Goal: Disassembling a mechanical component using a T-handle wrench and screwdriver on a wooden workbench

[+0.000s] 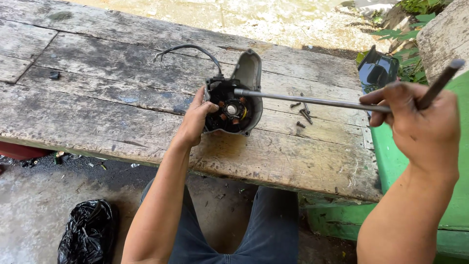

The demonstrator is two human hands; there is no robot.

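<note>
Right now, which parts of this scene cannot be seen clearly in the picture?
All in the head view:
- Tip of the long tool: too small to tell if it sits on a bolt in the engine cover.
- Left hand: fingertips hidden inside the cover.
- Right hand: its fingers hide the tool's handle joint.
- Loose screws: too small to count surely.
- Dark tray: contents unclear.

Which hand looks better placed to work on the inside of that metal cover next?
The right hand, probably: it grips the long T-handle wrench, whose tip already reaches the engine cover. The left hand grips the cover's edge on the wooden bench.
</note>
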